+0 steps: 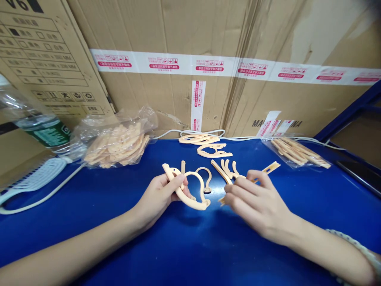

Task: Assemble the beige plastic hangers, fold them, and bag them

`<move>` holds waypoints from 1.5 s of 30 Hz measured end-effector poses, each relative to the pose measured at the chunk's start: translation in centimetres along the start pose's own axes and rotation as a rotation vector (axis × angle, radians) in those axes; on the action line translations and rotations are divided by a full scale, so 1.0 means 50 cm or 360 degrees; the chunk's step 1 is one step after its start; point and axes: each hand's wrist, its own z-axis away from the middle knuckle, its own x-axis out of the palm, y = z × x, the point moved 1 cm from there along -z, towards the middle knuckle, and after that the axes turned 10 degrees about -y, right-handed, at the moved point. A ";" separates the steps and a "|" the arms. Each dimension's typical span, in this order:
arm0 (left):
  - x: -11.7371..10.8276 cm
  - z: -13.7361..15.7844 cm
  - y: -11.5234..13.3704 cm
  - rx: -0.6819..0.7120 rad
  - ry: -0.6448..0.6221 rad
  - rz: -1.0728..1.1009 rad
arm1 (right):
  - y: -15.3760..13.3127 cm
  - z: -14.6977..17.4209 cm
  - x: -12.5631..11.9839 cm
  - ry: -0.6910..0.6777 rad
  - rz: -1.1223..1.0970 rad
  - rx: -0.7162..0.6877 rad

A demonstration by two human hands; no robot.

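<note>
My left hand (156,196) is closed, thumb on top, on a beige plastic folding hanger part (190,202) with a curved arm and a looped hook shape, held above the table. My right hand (258,202) has bent fingers around a straight beige slotted strip (272,167); its ends show on both sides of the hand, while its middle is hidden. Just beyond that hand lie loose beige curved pieces (228,169), partly covered by it. Between the hands, a small beige hook (208,178) rests on the blue table (190,254).
Folded beige hangers (214,151) lie at the back. A clear bag of beige parts (116,147) sits back left, another bag of strips (297,151) back right. Bottle (44,131), hairbrush (44,174) and white cable (59,198) are left; a dark phone-like slab (358,174) right. Cardboard (166,31) walls the back.
</note>
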 end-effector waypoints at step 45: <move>-0.002 0.001 0.002 0.0011 0.0073 -0.0023 | 0.034 0.007 0.019 -0.0874 -0.0670 0.0224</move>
